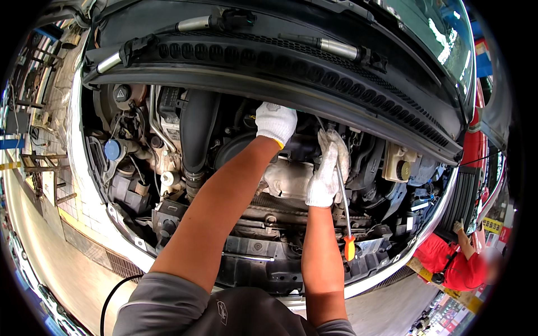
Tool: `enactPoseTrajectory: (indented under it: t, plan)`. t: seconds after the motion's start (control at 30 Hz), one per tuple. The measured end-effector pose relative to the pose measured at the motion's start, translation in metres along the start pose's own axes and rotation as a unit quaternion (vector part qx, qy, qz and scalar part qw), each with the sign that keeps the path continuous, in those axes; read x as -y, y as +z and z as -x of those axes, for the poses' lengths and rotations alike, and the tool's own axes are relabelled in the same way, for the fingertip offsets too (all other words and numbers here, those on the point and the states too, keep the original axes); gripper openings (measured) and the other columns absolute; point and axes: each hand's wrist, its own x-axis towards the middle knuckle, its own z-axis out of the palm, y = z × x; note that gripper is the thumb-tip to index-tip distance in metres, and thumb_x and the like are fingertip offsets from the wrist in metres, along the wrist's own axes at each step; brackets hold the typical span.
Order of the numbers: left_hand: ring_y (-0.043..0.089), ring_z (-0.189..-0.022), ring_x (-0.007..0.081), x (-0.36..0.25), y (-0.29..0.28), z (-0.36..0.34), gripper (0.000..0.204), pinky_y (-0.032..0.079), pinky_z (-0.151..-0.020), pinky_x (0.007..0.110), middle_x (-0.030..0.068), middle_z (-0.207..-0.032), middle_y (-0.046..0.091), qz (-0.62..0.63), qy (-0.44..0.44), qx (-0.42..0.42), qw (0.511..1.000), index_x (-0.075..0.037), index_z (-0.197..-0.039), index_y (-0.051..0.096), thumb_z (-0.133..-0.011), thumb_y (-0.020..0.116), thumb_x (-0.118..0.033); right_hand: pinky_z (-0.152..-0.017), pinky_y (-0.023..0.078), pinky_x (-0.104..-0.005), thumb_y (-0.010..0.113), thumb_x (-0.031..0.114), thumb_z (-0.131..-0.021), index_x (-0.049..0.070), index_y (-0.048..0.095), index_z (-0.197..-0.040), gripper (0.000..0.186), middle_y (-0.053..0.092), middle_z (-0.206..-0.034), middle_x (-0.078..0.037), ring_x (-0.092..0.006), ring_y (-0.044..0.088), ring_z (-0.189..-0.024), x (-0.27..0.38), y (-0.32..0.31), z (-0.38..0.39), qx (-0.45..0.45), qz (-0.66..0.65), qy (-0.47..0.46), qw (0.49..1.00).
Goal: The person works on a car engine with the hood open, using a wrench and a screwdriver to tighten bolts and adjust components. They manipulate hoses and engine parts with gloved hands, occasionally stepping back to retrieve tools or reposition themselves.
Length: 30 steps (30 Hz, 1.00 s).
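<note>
Both my hands wear white knit gloves and reach over a car's engine. My left hand (276,122) is at the back of the engine bay, just below the black cowl panel (224,78); its fingertips are hidden. My right hand (324,182) is right of it, beside a silvery heat shield (288,178). Its fingers close along the shaft of a long screwdriver (349,248), whose orange and yellow handle hangs down toward me. The screwdriver's tip is lost among the engine parts. A thick black intake duct (197,131) runs left of my left forearm.
A blue-capped reservoir (112,149) stands at the left of the bay, a pale reservoir with a dark cap (403,169) at the right. A metal rod (249,257) lies on the front crossmember. Wiper arms (339,49) cross above. Another person in red (457,263) is at the right.
</note>
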Motion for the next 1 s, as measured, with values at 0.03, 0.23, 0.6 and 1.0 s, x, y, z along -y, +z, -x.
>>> enactPoseTrajectory:
  t: [0.03,0.23,0.6,1.0]
  plan:
    - [0.068,-0.073,0.0269,-0.01,-0.009,0.001,0.012,0.052,-0.068,0.039,0.0037,-0.074,0.068,0.028,-0.01,-0.009,1.0,-0.012,-0.083,0.068,-0.09,0.068,-0.021,-0.114,0.051,-0.046,0.052,0.018,-0.112,-0.009,0.058,-0.135,0.035,0.062,-0.137,-0.023,-0.0332,0.065,-0.127,0.002,-0.002,0.0,-0.002,0.004,0.0,1.0]
    - [0.07,-0.073,0.0362,-0.019,-0.031,-0.004,0.008,0.055,-0.065,0.048,0.0112,-0.074,0.072,-0.113,0.048,0.004,0.992,-0.009,-0.077,0.07,-0.082,0.071,-0.015,-0.113,0.051,-0.0453,0.051,0.017,-0.112,-0.008,0.058,-0.134,0.034,0.062,-0.138,-0.022,-0.0331,0.065,-0.127,0.015,0.001,-0.001,0.014,0.013,-0.016,1.0]
    - [0.07,-0.071,0.0379,-0.02,-0.033,-0.004,0.006,0.056,-0.064,0.049,0.0116,-0.074,0.071,-0.095,0.054,-0.025,0.994,-0.011,-0.078,0.071,-0.081,0.072,-0.016,-0.113,0.051,-0.0469,0.051,0.013,-0.111,-0.008,0.06,-0.132,0.031,0.062,-0.139,-0.022,-0.0346,0.065,-0.128,0.017,-0.002,0.002,-0.007,-0.005,-0.019,1.0]
    - [0.07,-0.071,0.0369,-0.021,-0.031,-0.003,0.008,0.057,-0.065,0.048,0.0112,-0.074,0.071,-0.096,0.05,-0.038,0.993,-0.012,-0.077,0.07,-0.082,0.072,-0.018,-0.112,0.052,-0.044,0.051,0.014,-0.111,-0.007,0.058,-0.136,0.033,0.064,-0.138,-0.022,-0.0325,0.067,-0.126,0.035,-0.004,0.007,-0.017,0.024,-0.024,0.999]
